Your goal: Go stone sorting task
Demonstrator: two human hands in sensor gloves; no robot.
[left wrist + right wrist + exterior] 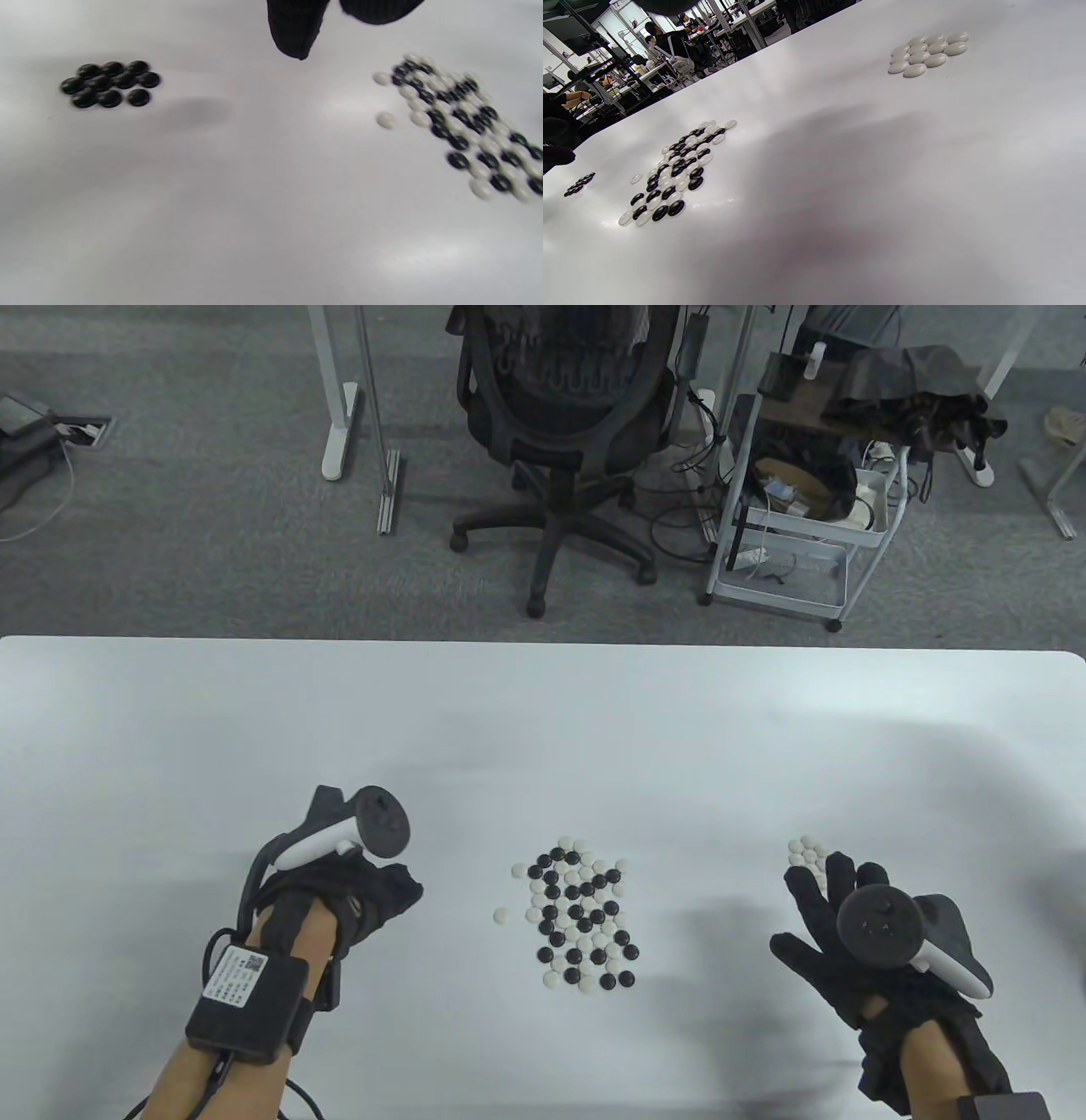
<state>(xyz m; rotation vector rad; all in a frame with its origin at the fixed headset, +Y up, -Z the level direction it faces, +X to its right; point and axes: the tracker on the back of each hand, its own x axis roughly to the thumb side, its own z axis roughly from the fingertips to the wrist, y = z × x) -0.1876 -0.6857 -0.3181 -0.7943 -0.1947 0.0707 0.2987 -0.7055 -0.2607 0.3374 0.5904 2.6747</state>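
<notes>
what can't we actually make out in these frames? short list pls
- Black stone pile: hidden in the table view under the left hand; visible only in the wrist views.
- White stone pile: partly covered in the table view by the right hand.
- Mixed pile: blurred and cut by the right edge in the left wrist view.
- Left fingers: cropped at the top edge; grip unclear.

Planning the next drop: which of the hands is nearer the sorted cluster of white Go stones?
Right. The right hand sits just beside the cluster of white Go stones, fingertips at its edge; the left hand is far across the mixed pile of black and white stones.
</notes>
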